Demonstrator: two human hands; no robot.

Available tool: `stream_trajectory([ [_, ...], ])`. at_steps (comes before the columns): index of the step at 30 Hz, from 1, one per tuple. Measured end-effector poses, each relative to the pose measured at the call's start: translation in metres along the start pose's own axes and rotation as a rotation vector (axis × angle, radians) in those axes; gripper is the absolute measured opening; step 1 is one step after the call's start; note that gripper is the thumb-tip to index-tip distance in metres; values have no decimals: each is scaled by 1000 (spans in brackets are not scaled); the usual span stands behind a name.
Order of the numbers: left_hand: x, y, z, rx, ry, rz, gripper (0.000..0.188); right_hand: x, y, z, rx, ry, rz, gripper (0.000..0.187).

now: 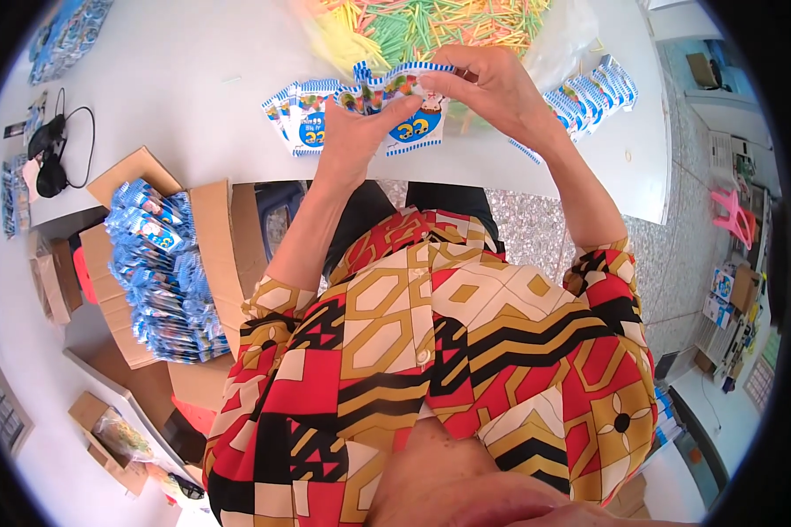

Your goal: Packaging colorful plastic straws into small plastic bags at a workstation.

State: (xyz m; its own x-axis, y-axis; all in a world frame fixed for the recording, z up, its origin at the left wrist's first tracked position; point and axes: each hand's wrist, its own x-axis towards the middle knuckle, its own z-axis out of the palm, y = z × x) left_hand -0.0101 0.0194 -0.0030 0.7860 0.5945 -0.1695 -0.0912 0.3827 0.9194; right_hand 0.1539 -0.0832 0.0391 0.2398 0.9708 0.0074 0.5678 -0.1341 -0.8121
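My left hand point(357, 140) and right hand point(505, 92) pinch a blue-and-white packet point(426, 125) closed between thumbs and fingers, its long axis pointing away from me, one striped end nearest my body. Just beyond lie coloured sticks point(448, 28).

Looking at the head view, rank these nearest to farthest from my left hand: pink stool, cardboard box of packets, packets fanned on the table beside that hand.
1. Fanned packets: on the table, just left of your left hand.
2. Cardboard box: left, beside the table.
3. Pink stool: far right, beyond the table.
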Motion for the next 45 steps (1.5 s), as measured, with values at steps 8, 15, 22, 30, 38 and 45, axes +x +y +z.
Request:
stream_trajectory([
  [8,-2,6,-5,31,-23,2,32,3,-4,0,-80,68,-79,17],
  [15,-4,7,-8,-40,23,30,29,5,-6,5,-68,101,-153,17],
  [22,-5,4,-12,-126,39,54,31,-2,-31,3,-115,346,-405,22],
  [30,-4,3,-11,-175,13,-3,36,-4,-36,3,-265,312,-438,22],
  [38,-3,9,-7,-170,1,-38,33,-2,-27,3,-248,260,-408,19],
  [45,-14,8,-6,43,-27,-5,30,-5,-28,-1,-122,127,-316,11],
])
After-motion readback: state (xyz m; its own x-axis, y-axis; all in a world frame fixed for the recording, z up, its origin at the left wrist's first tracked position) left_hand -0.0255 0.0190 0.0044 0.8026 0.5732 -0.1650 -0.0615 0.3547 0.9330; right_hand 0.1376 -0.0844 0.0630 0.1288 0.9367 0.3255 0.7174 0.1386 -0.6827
